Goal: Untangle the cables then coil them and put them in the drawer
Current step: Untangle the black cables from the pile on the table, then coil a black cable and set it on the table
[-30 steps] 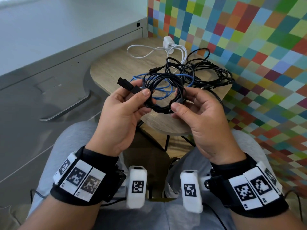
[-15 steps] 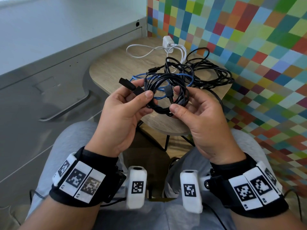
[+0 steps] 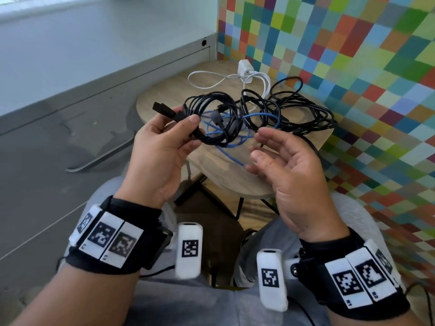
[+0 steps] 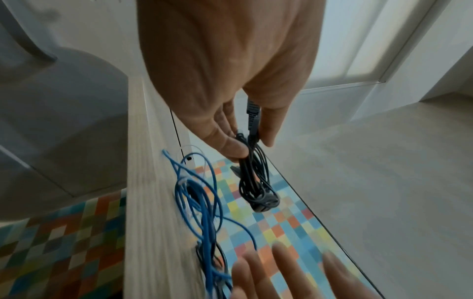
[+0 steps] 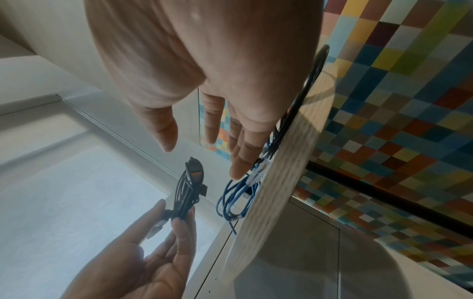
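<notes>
Coiled black cable [image 3: 213,118] is sitting in the left hand [image 3: 160,156], held up over the near edge of the round wooden table [image 3: 235,177]; thumb and fingers are pinching the bundle at one side, a black plug [image 3: 164,110] sticking out past the thumb. Right hand [image 3: 289,170] is hovering just beside the coil, palm up, fingers loosely spread, gripping nothing. Blue cable [image 3: 231,137] is lying on the table under the coil. Black cable tangle [image 3: 303,116] and white charger cable [image 3: 244,75] are lying further back. Grey drawer front [image 3: 47,137] with its handle [image 3: 101,156] is standing to the left, closed.
</notes>
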### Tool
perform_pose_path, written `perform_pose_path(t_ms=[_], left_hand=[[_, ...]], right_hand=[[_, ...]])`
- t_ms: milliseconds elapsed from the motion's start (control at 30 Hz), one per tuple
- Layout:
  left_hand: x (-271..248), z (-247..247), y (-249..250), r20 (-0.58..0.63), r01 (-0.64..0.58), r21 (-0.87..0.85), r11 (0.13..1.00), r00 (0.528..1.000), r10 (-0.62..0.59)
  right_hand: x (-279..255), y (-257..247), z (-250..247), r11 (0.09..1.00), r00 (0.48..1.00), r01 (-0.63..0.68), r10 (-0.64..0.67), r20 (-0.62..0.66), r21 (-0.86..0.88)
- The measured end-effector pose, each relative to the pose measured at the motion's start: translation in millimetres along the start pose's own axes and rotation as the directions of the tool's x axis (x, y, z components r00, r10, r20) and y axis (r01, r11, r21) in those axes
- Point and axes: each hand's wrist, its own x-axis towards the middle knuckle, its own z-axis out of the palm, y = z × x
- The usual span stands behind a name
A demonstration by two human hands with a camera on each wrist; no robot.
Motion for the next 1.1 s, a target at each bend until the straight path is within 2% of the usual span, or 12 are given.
perform_pose_path(t_ms=[133,267,500,600,700,800,867,1100], left_hand=[[30.0,-15.7,9.0,-0.088,-0.016,0.082,0.996,0.996,0.023],[64.6,-31.5,14.1,-0.169,0.01,0.178,0.984,0.985,0.021],[120.6,-54.8,19.0,-0.338,0.042,0.198,0.979,0.941,0.028],[135.0,-59.1,17.1,-0.359,0.048,0.377,0.925,0.928,0.098],[145.4,-63.4,19.4,-0.337,0.083,0.615,0.784,0.927,0.166],[159.7,-73.6,18.0,-0.333,0.118,0.705,0.699,0.926,0.179],[167.9,-80.5,16.0,-0.326,0.119,0.719,0.684,0.928,0.181],[141.0,-70.4,24.8,-0.305,0.067,0.727,0.684,0.923,0.234]], right_hand=[[3.1,4.8,11.0,0.999,0.999,-0.028,0.03,0.033,-0.042],[10.2,5.7,26.7,0.991,0.997,0.007,0.004,0.08,-0.131],[10.1,18.5,40.3,0.973,0.983,0.061,-0.02,0.183,-0.221],[11.7,22.9,35.6,0.973,0.98,0.07,-0.026,0.199,-0.218],[14.1,25.9,32.6,0.977,0.983,0.059,-0.021,0.184,-0.207],[14.3,28.3,32.1,0.974,0.983,0.079,-0.041,0.179,-0.212],[13.5,29.2,31.7,0.971,0.981,0.095,-0.053,0.187,-0.221],[12.3,29.7,31.1,0.967,0.978,0.12,-0.077,0.193,-0.224]])
